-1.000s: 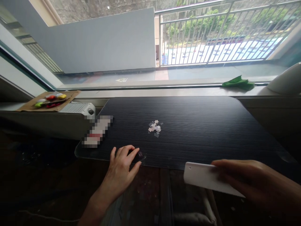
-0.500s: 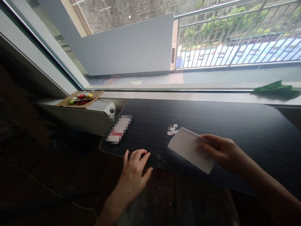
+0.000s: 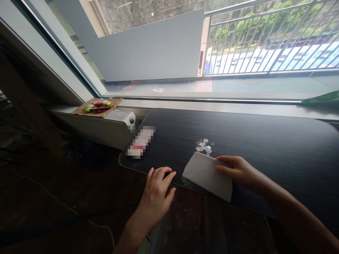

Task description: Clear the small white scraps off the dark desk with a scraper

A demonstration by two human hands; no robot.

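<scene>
A flat, white rectangular panel [image 3: 209, 174] with a small hole near one corner is in my right hand [image 3: 235, 171]. My thumb and fingers pinch its right end, and it is tilted over the near edge of the dark table [image 3: 254, 137]. Just beyond the panel lies a little pile of white paper scraps [image 3: 204, 145]. Clear, shiny bits [image 3: 186, 181] show by the panel's lower left corner. My left hand [image 3: 160, 188] hovers at the table's near edge with fingers apart and nothing in it, left of the panel.
A blurred-out pink and white item [image 3: 141, 141] lies at the table's left end. Beside it are a white heater [image 3: 122, 117] and cardboard [image 3: 116, 102] carrying colourful small items. Green cloth [image 3: 323, 98] rests on the sill below the window. A white cable [image 3: 63, 204] runs across the floor.
My right hand has brought the white panel left and closer to the table's near edge, uncovering more of the paper scraps. My left hand keeps nearly the same place at the edge.
</scene>
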